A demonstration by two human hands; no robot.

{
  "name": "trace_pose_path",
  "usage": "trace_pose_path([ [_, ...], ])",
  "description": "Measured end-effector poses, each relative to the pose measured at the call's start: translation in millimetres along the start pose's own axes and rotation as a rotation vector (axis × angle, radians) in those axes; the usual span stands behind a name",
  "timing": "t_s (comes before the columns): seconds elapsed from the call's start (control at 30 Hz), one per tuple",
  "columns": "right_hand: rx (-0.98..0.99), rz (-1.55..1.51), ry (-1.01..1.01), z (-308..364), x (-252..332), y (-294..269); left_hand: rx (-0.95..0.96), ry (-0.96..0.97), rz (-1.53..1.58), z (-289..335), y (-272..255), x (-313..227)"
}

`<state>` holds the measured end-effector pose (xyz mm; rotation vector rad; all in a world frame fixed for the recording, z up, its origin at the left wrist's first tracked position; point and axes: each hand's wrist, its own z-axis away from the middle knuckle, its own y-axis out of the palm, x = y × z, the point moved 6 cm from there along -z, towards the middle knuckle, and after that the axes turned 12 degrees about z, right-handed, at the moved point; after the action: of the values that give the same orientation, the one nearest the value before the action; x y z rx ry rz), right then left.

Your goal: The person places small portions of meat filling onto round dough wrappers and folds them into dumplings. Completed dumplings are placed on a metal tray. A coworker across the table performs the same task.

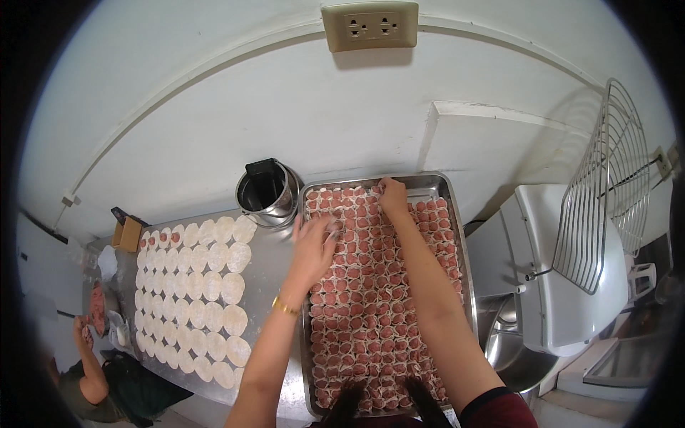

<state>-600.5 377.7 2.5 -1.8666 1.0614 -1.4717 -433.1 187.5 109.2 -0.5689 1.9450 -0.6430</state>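
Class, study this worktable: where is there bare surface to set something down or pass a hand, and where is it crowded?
Free: the steel strip between the dough rounds and the tray, under the left hand, and the tray's far right corner beyond the right hand. Crowded: the tray's packed dumplings, the rounds at left, and the metal pot behind.

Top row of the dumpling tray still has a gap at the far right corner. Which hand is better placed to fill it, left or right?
Right, probably. The right hand is already at the tray's far edge, beside the bare metal corner. The left hand sits lower, over the dumplings near the left rim, and would have to cross the right forearm.
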Motion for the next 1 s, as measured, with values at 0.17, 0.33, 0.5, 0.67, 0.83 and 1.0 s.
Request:
trace_pose_path([
  [0.17, -0.026, -0.021, -0.049, 3, 10, -9, -0.047, -0.211, -0.068, 121, -40, 18],
  [0.33, -0.066, 0.065, -0.157, 5, 24, -17, -0.016, -0.369, -0.134, 214, -73, 13],
  [0.5, -0.042, 0.096, -0.076, 0, 2, -1, -0.064, -0.464, -0.161, 272, -94, 19],
  [0.67, 0.109, 0.137, -0.002, -8, -8, 6, -0.027, -0.540, -0.167, 299, -94, 17],
  [0.83, 0.080, 0.229, -0.041, -10, -7, 5, -0.025, -0.516, -0.156, 319, -85, 23],
  [1.0, 0.063, 0.203, -0.013, -3, 0, -5, -0.058, -0.473, -0.171, 328, -81, 27],
])
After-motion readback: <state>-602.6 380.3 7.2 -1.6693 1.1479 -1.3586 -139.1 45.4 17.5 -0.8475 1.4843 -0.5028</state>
